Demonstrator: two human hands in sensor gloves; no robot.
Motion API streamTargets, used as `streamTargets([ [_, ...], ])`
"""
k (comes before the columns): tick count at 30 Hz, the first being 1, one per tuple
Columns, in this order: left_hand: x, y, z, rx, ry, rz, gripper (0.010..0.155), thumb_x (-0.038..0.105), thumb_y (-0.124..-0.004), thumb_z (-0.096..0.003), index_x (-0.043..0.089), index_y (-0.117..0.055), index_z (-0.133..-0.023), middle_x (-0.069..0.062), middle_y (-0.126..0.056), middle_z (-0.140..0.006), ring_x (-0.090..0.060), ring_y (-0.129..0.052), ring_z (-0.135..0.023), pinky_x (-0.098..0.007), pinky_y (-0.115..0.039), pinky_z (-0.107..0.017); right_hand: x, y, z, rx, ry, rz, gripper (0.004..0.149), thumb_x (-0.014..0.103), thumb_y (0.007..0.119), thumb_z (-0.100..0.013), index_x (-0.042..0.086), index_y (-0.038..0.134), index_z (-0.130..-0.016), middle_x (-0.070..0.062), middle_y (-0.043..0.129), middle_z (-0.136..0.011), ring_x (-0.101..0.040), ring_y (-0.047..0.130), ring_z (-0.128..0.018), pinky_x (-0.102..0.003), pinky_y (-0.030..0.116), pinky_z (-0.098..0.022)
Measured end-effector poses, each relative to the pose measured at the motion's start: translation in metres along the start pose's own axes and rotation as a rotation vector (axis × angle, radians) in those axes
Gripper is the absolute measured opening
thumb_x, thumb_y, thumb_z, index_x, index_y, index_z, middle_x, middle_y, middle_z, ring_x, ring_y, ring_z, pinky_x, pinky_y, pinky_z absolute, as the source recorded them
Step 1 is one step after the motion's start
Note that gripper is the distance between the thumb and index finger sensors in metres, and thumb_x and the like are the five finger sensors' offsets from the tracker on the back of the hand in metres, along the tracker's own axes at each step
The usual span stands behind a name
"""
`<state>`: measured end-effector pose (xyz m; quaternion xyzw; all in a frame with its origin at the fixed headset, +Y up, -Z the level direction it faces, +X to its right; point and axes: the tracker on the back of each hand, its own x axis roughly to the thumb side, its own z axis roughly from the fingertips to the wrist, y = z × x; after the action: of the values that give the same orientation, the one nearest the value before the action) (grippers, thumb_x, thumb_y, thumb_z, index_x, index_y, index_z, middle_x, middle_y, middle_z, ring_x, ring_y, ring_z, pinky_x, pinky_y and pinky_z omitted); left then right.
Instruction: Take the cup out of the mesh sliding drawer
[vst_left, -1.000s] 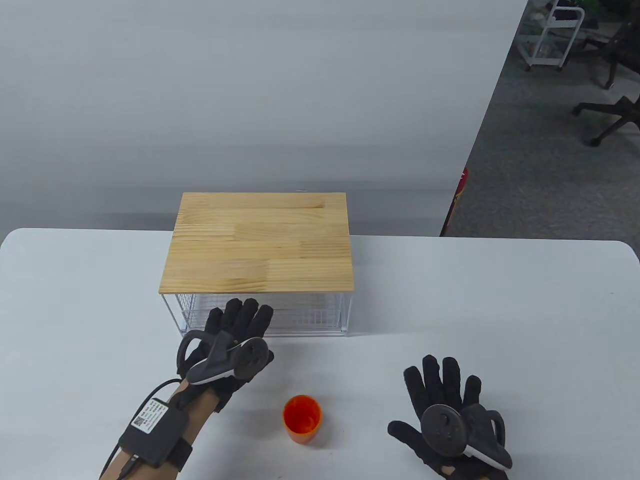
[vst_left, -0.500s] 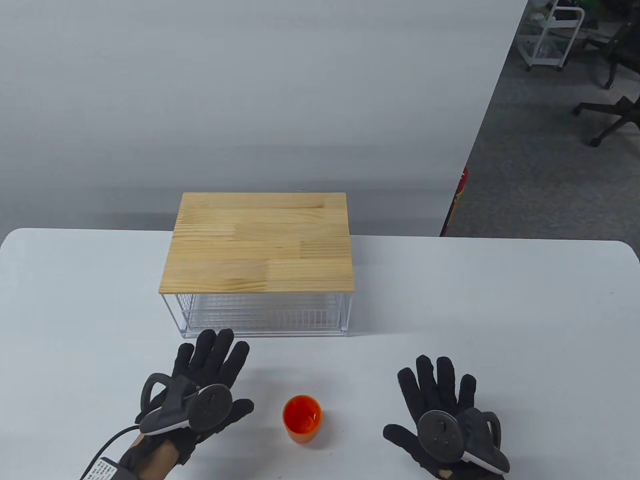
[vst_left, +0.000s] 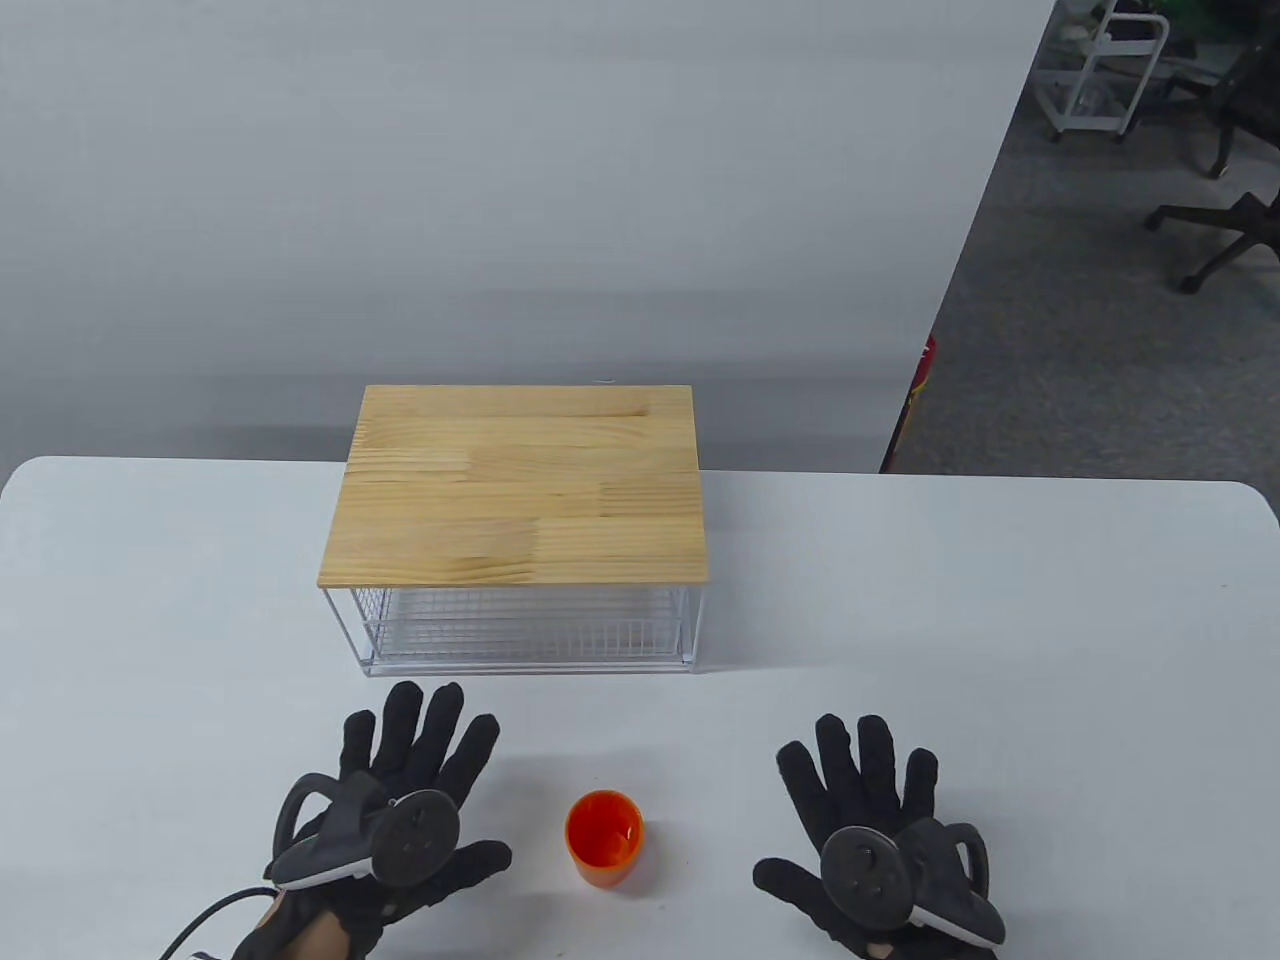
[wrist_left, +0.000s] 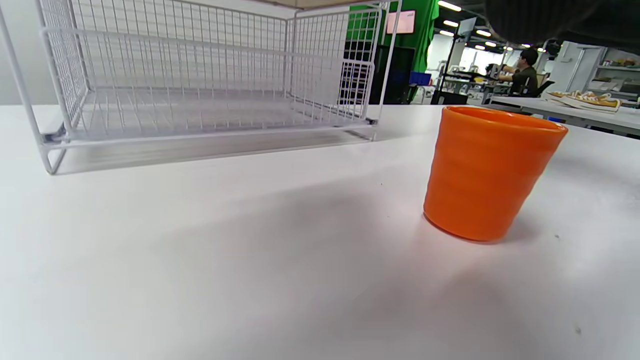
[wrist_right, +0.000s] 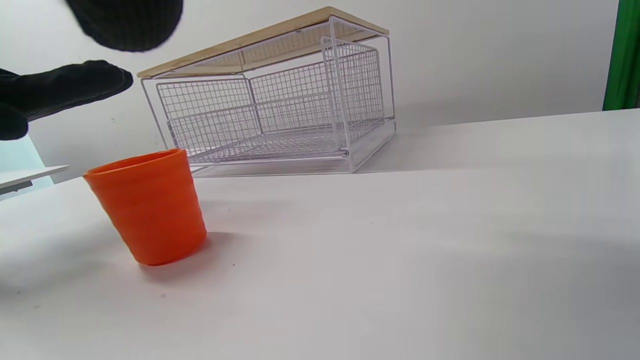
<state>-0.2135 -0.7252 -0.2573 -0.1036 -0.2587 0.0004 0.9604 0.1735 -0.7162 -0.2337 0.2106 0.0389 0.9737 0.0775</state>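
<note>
An orange cup (vst_left: 604, 837) stands upright on the white table, between my two hands and in front of the drawer. It shows in the left wrist view (wrist_left: 487, 172) and in the right wrist view (wrist_right: 150, 206). The white mesh sliding drawer (vst_left: 520, 628) sits pushed in under its wooden top (vst_left: 520, 485), and nothing shows inside it (wrist_left: 190, 107). My left hand (vst_left: 415, 760) lies flat with fingers spread, left of the cup and holding nothing. My right hand (vst_left: 855, 775) lies flat with fingers spread, right of the cup and holding nothing.
The white table (vst_left: 1000, 620) ends at a grey wall behind the drawer unit. Off the table at the right is grey floor with office chairs (vst_left: 1225, 230) and a white cart (vst_left: 1105, 70).
My left hand has drawn back from the drawer front toward the table's near edge and now lies flat left of the cup. My right hand shifted slightly left. The cup has not moved.
</note>
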Motion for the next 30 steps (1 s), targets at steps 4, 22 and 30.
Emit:
streamTargets([
  [4, 0.0011, -0.0012, -0.0001, -0.017, -0.015, 0.003, 0.104, 0.079, -0.053, -0.0507, 0.015, -0.001, -0.114, -0.028, 0.006, -0.115, -0.067, 0.004, -0.099, -0.086, -0.009, -0.061, -0.0018, -0.0006, 0.0004, 0.000, 0.005, -0.005, 0.094, 0.072, 0.058, -0.048, 0.016, 0.020, -0.113, -0.031, 0.009, -0.118, -0.061, 0.000, -0.098, -0.085, 0.011, -0.059],
  [22, -0.0023, -0.0017, 0.0068, -0.040, -0.004, 0.055, 0.105, 0.079, -0.052, -0.0512, 0.014, 0.004, -0.112, -0.028, 0.013, -0.112, -0.067, 0.010, -0.096, -0.086, -0.004, -0.057, -0.0025, 0.0007, -0.0014, 0.012, 0.003, 0.007, 0.095, 0.074, 0.056, -0.048, 0.016, 0.017, -0.113, -0.031, 0.007, -0.118, -0.061, -0.001, -0.097, -0.086, 0.010, -0.058],
  [30, -0.0007, -0.0023, 0.0072, -0.047, -0.012, 0.059, 0.105, 0.079, -0.051, -0.0513, 0.015, 0.005, -0.112, -0.028, 0.014, -0.111, -0.066, 0.011, -0.095, -0.085, -0.002, -0.055, -0.0016, 0.0019, -0.0020, 0.012, -0.006, 0.011, 0.096, 0.075, 0.055, -0.047, 0.017, 0.017, -0.114, -0.031, 0.006, -0.118, -0.062, -0.003, -0.097, -0.086, 0.009, -0.058],
])
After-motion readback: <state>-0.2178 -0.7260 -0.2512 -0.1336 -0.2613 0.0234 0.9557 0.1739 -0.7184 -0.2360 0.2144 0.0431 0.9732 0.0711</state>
